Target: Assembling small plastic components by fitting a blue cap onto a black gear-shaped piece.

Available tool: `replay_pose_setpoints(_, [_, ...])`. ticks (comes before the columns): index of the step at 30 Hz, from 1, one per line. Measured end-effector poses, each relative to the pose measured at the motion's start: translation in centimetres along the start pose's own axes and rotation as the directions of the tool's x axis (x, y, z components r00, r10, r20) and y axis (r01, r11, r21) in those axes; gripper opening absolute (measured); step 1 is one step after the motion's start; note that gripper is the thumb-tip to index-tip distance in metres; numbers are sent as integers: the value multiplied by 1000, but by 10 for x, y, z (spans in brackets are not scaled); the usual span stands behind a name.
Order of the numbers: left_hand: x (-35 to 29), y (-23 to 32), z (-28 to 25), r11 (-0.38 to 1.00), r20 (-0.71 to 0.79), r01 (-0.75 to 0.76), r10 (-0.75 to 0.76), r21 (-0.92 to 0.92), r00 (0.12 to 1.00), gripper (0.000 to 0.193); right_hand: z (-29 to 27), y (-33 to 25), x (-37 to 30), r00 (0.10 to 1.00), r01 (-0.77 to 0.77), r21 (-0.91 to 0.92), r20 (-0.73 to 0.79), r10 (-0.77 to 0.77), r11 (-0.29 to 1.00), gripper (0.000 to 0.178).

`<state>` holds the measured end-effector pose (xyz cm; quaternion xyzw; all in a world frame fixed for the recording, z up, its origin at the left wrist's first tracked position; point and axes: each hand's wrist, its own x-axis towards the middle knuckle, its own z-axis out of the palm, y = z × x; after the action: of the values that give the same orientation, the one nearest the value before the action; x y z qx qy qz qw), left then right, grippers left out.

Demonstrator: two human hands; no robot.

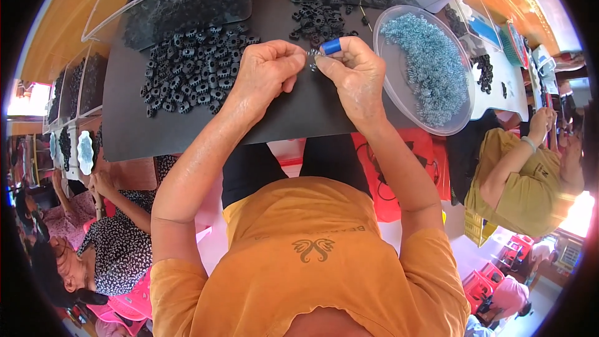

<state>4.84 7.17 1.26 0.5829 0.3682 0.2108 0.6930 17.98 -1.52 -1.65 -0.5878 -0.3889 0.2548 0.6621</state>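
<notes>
Between left hand (pixel 267 72) and right hand (pixel 357 78), a small clear coil-like piece (pixel 312 62) is being pinched by both; light, springy handling is being expected, end grips being favoured.

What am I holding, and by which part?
A tiny shiny piece, pinched between left hand and right hand fingertips; its gripped part can't be told.
</notes>
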Motion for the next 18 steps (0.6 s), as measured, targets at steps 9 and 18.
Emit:
replay_pose_setpoints(9, [7,-7,5,981,29,-170,168,92,985,17,2,-1,-2,999,-32,-1,21,33,999,10])
replay_pose_setpoints(18, [6,10,3,980,102,185,-178,-72,979,24,3,5,-5,998,44,-35,-38,-45,998,11])
